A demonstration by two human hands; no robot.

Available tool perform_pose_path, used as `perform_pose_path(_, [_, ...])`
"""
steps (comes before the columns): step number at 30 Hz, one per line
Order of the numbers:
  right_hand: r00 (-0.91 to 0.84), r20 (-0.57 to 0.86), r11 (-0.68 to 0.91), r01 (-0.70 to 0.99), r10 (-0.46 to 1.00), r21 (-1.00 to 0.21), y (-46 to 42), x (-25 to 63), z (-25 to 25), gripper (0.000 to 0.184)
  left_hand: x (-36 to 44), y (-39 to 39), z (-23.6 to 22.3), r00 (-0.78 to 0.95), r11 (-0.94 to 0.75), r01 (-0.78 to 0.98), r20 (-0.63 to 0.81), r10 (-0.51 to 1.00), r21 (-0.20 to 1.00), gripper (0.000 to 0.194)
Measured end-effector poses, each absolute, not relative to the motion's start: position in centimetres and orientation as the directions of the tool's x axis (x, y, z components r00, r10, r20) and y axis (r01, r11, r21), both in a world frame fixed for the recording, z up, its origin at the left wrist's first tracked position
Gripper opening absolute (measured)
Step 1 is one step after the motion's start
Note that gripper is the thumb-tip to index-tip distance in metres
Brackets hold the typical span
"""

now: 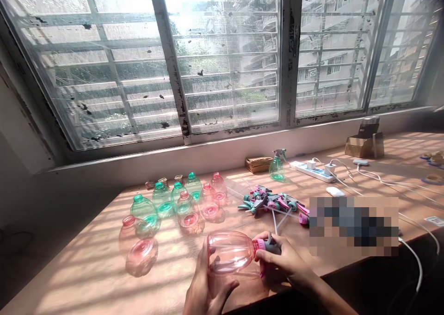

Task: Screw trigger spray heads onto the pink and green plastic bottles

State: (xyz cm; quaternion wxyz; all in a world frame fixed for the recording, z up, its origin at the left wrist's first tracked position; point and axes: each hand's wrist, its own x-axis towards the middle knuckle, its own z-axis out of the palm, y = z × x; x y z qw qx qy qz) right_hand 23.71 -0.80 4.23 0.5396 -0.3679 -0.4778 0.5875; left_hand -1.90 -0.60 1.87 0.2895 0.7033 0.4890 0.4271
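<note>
Tabletop (86, 264) part pixelated; L fingers (202, 259) hold pink btl (231, 254), R fingers (268, 256) grip half-hidden sprayer (272, 246).

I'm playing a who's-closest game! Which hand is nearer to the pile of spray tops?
Right. The right hand is on the near side of the pile of spray tops, gripping another top; the left hand is farther off, at the pink bottle's base.
</note>
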Motion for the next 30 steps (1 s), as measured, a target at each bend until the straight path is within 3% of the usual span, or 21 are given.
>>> perform_pose_path(5, [-0.166, 0.091, 0.040, -0.291, 0.982, -0.956, -0.8, 23.7, 4.2, 0.049, -1.7, -1.0, 2.6, 0.141, -0.288, 0.433, 0.252, 0.957, 0.854, 0.085])
perform_pose_path(10, [-0.142, 0.123, 0.078, -0.284, 0.982, -0.956, -0.8, 23.6, 4.7, 0.044, -1.6, -0.6, 1.9, 0.127, -0.367, 0.446, 0.348, 0.929, 0.816, 0.078])
perform_pose_path(16, [-0.137, 0.115, 0.076, -0.264, 0.984, -0.962, -0.9, 23.5, 4.5, 0.045, -2.0, 0.0, 0.5, 0.117, -0.367, 0.380, 0.350, 0.929, 0.849, 0.091])
perform_pose_path(19, [-0.138, 0.110, 0.069, -0.273, 0.984, -0.960, -0.9, 23.4, 4.3, 0.047, -2.0, 0.1, 0.7, 0.109, -0.356, 0.353, 0.340, 0.934, 0.865, 0.083])
perform_pose_path(25, [-0.097, 0.128, 0.092, -0.315, 0.987, -0.945, -0.6, 23.3, 4.2, 0.047, -1.6, -0.2, 1.3, 0.110, -0.420, 0.448, 0.417, 0.902, 0.790, 0.069])
perform_pose_path(30, [-0.085, 0.103, 0.069, -0.330, 0.991, -0.941, -0.6, 23.1, 3.7, 0.054, -2.0, -0.4, 1.6, 0.119, -0.354, 0.467, 0.339, 0.933, 0.810, 0.081])
